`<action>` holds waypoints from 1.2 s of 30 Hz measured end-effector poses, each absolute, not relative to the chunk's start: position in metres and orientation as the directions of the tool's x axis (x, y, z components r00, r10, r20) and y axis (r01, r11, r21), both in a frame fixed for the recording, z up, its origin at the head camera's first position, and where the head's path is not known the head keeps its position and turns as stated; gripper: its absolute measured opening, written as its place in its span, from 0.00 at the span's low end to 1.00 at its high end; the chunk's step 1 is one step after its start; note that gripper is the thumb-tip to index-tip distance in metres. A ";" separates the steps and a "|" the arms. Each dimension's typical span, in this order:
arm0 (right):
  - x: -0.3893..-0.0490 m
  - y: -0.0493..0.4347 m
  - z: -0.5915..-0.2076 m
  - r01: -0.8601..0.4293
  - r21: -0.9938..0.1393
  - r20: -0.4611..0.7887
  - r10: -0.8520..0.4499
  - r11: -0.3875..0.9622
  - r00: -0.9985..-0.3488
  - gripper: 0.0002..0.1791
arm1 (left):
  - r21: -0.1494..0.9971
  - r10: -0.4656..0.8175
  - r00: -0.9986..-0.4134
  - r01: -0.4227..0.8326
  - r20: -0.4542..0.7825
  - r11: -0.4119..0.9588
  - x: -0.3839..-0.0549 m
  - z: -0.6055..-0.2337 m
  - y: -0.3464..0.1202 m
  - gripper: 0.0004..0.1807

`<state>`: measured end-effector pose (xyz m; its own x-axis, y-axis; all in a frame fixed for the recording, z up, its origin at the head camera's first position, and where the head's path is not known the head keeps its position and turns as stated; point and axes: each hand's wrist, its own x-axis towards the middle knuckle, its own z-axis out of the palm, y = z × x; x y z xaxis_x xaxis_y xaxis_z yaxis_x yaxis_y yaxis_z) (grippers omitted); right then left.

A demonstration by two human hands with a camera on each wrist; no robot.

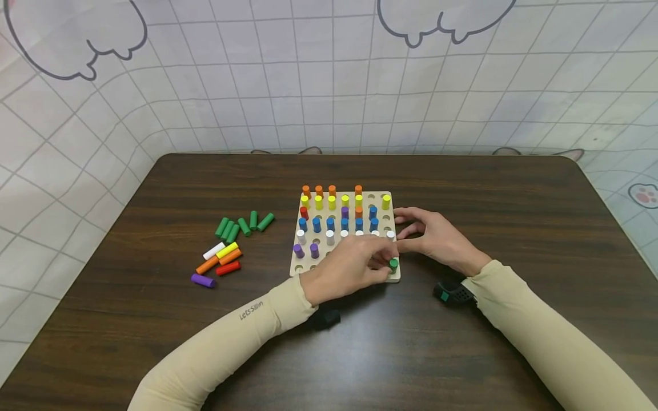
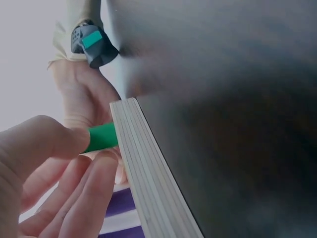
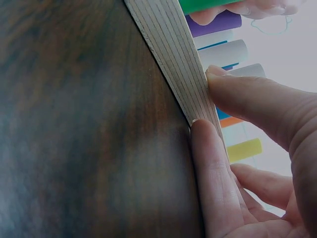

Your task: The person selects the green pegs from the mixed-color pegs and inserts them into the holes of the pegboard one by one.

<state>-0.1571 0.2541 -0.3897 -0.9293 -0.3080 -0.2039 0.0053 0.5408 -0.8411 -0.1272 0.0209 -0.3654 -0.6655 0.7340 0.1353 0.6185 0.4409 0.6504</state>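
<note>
On the dark bench (image 1: 370, 342), right of frame centre, left fingers (image 1: 377, 276) pinch an upright green peg (image 1: 393, 264), right fingers (image 1: 413, 245) gripping the pegboard (image 1: 307, 261).

The right hand (image 3: 299, 139) rested thumb and fingertip against the layered edge of a pale board (image 3: 173, 54) on a dark table (image 3: 94, 139). Beyond projected purple (image 3: 218, 24), white and yellow pegs; at top, the left hand (image 3: 267, 6) met a green peg (image 3: 205, 4).
</note>
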 end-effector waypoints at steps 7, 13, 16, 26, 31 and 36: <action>-0.156 0.253 -0.389 0.005 -0.831 -0.208 -0.303 0.556 -0.930 0.45 | 0.613 0.739 -0.659 0.644 0.141 0.457 -0.130 -0.364 0.014 0.15; -0.156 0.253 -0.390 0.013 -0.828 -0.216 -0.297 0.560 -0.930 0.46 | 0.640 0.726 -0.670 0.627 0.154 0.443 -0.131 -0.361 0.002 0.16; -0.156 0.252 -0.390 0.015 -0.829 -0.218 -0.297 0.560 -0.930 0.47 | 0.649 0.712 -0.686 0.612 0.151 0.452 -0.132 -0.358 -0.006 0.17; -0.156 0.252 -0.389 0.017 -0.817 -0.219 -0.284 0.576 -0.934 0.47 | 0.645 0.669 -0.721 0.600 0.181 0.473 -0.137 -0.349 -0.040 0.15; -0.158 0.252 -0.391 0.026 -0.812 -0.227 -0.274 0.583 -0.935 0.47 | 0.638 0.632 -0.740 0.605 0.229 0.477 -0.140 -0.346 -0.057 0.15; -0.159 0.251 -0.393 0.034 -0.810 -0.232 -0.267 0.586 -0.935 0.47 | 0.645 0.591 -0.763 0.594 0.262 0.481 -0.141 -0.340 -0.072 0.16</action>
<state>-0.1589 0.2510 -0.3932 -0.9352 -0.2673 -0.2321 0.0335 0.5857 -0.8098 -0.1413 -0.0719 -0.3400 -0.7631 0.5908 0.2620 0.5938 0.4809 0.6451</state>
